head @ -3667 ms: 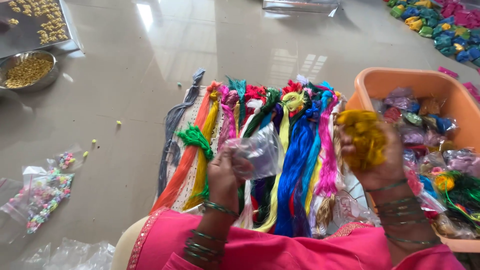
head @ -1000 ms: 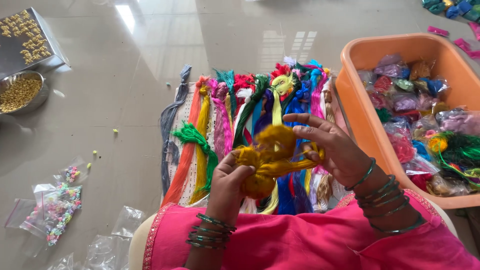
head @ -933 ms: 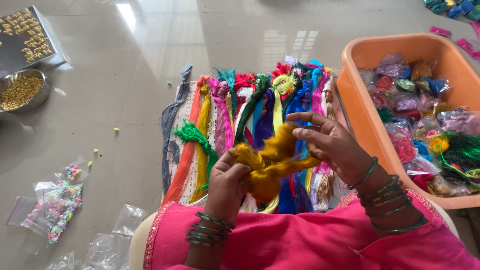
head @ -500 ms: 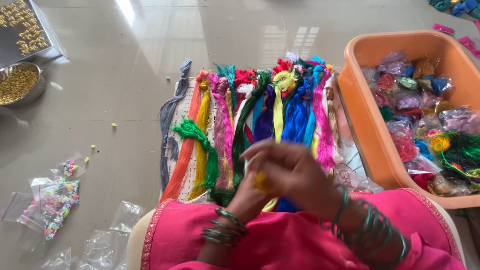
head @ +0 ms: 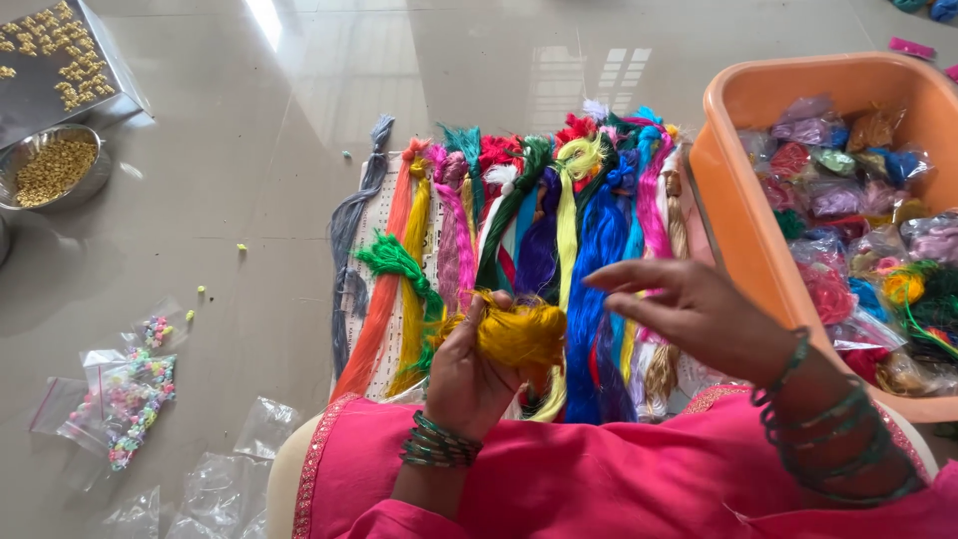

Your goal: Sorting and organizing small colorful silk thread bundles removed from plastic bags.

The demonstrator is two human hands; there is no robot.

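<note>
Half a second before this moment both hands were closed together over the yellow thread bundle (head: 514, 334), which was almost hidden under them. At this moment the hands had parted. The right hand (head: 699, 314) had come off the bundle and stood to the right of it, apart from it, fingers (head: 624, 274) spread and loosely extended, holding nothing that could be seen. The left hand (head: 469, 369) alone kept the bundle. In judgement, the winding or gathering of the skein between two hands had ended, and the bundle was now carried in one hand as a compact mass.

The bundle lay at the top of the left hand, its bulk projecting to the right of the thumb and fingers (head: 489, 304), which were curled shut around its left end. How firmly they pinched could not be told, as the grip was seen from behind. The right fingertips pointed towards the bundle from its upper right, without touching.

Directly behind the bundle lay the row of coloured thread skeins (head: 559, 225) on a printed mat (head: 379, 230) on the floor. To the right of the bundle stood the orange tub (head: 743, 215) of bagged threads. Far left of the bundle lay clear bags of beads (head: 130, 399), and beyond them a steel bowl (head: 55, 170) of yellow pieces.
</note>
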